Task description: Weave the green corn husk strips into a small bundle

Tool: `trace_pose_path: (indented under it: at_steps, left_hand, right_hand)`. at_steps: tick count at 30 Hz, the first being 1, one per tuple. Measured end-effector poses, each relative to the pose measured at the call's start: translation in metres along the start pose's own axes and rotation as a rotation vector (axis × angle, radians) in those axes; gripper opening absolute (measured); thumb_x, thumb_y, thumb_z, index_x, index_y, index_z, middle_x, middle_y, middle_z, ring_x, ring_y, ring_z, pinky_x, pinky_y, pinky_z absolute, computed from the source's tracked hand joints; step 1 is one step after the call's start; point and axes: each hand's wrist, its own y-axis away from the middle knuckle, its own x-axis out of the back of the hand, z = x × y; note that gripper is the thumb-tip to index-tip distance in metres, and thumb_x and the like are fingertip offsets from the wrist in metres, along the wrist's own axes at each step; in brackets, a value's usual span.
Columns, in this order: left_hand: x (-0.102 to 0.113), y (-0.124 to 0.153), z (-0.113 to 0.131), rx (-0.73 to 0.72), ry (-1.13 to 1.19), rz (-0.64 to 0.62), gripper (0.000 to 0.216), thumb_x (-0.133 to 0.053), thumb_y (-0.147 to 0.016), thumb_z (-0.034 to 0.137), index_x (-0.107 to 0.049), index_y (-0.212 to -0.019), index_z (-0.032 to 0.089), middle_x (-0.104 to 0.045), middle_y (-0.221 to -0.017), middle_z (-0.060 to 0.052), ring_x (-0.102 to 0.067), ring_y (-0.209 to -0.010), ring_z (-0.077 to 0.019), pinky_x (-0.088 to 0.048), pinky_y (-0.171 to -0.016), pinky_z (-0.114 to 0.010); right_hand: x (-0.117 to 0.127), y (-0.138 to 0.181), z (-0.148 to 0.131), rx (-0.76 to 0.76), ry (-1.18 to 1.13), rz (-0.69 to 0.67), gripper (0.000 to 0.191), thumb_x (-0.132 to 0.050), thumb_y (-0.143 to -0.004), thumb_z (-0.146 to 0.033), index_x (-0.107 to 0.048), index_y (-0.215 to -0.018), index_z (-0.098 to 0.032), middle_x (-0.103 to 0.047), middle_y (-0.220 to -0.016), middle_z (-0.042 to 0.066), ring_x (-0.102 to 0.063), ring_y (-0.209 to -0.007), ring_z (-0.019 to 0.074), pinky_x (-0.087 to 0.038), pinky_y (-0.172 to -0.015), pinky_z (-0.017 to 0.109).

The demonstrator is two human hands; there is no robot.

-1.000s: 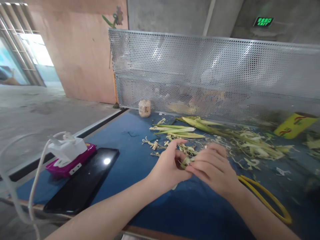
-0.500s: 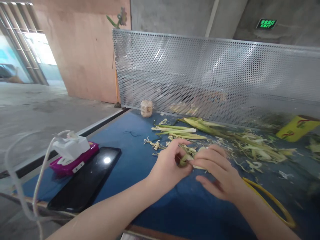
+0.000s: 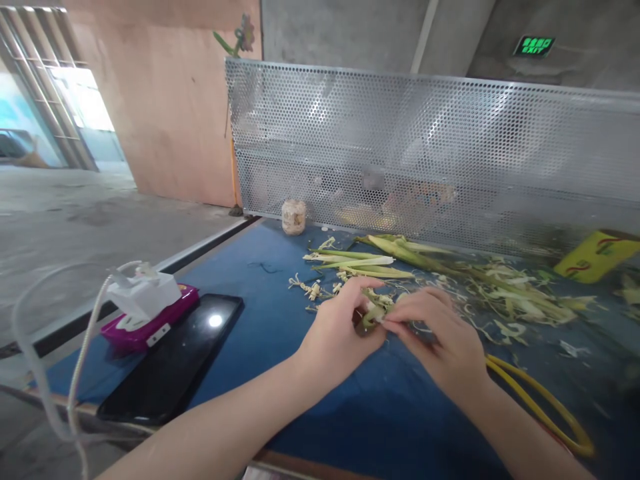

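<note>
Two hands appear in the lower centre of the frame, both over the blue desk [image 3: 280, 313].

1. Left hand [image 3: 340, 333]: fingers curled, thumb and forefinger pinching the left end of one small green leaf piece [image 3: 373, 313].
2. Right hand [image 3: 443, 340]: thumb and forefinger pinching the right end of the same leaf piece; the other fingers lie loosely bent beneath. The fingertips of the two hands almost meet.
3. The green leaf piece sits between the two hands, just above the desk surface, at centre frame. Whether it touches the desk cannot be told.

Surrounding items:

- One heap of long green and pale leaves [image 3: 450, 270] lies along the far edge of the desk, above and right of the hands. An exact leaf count cannot be made.
- A few small pale scraps [image 3: 306, 287] lie just upper left of the left hand.
- One small jar [image 3: 293, 217] stands against the perforated metal screen [image 3: 425, 147], which closes the back of the desk.
- One black phone [image 3: 170, 367] lies flat at lower left. Just beside it is one magenta box [image 3: 160, 320] with one white charger [image 3: 143, 293] on top, and one white cable [image 3: 75, 360] runs from it.
- One yellow loop [image 3: 543, 400] lies at lower right, beside the right wrist.
- One yellow container [image 3: 595, 257] lies tilted at the right edge.
</note>
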Motion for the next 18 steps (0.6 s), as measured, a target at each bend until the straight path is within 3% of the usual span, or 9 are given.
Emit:
trace_pose_path:
  at_steps: [5, 11, 15, 18]
  left_hand:
    - [-0.0031, 0.0, -0.0012, 0.024, 0.121, 0.033, 0.062, -0.061, -0.068, 0.018, -0.031, -0.122, 0.026, -0.048, -0.059, 0.009, -0.044, -0.054, -0.0083, -0.038, -0.055, -0.022]
    - [-0.006, 0.0004, -0.0025, 0.026, 0.184, 0.079, 0.069, -0.062, -0.067, 0.018, -0.024, -0.125, 0.022, -0.047, -0.058, 0.009, -0.046, -0.055, -0.0084, -0.039, -0.057, -0.023]
    - [-0.0051, -0.0004, -0.002, 0.029, 0.082, 0.048, 0.081, -0.059, -0.063, 0.01, -0.016, -0.131, 0.019, -0.046, -0.057, 0.01, -0.044, -0.052, -0.0078, -0.037, -0.053, -0.021]
    - [-0.004, -0.0014, -0.0027, 0.071, 0.037, 0.031, 0.082, -0.06, -0.063, 0.011, -0.016, -0.132, 0.018, -0.05, -0.059, 0.009, -0.045, -0.052, -0.0079, -0.038, -0.053, -0.021]
  right_hand:
    - [0.0, -0.0002, 0.0015, -0.011, 0.007, 0.068, 0.013, -0.059, -0.075, -0.009, -0.054, -0.076, -0.021, -0.063, -0.067, -0.001, -0.057, -0.067, 0.0151, -0.039, -0.07, 0.035]
    - [-0.0034, 0.0027, -0.0007, -0.003, 0.079, 0.139, 0.016, -0.062, -0.072, -0.007, -0.055, -0.068, -0.021, -0.064, -0.066, 0.0, -0.051, -0.071, 0.0169, -0.04, -0.07, 0.035]
    - [-0.0033, 0.0016, -0.0012, -0.017, 0.137, 0.091, 0.011, -0.063, -0.075, -0.019, -0.062, -0.065, -0.024, -0.066, -0.076, 0.001, -0.051, -0.077, 0.0198, -0.037, -0.073, 0.038]
    - [0.0023, -0.0018, 0.0055, -0.149, 0.039, 0.005, 0.016, -0.052, -0.083, -0.03, -0.066, -0.076, -0.026, -0.066, -0.088, 0.002, -0.055, -0.085, 0.0207, -0.039, -0.078, 0.039]
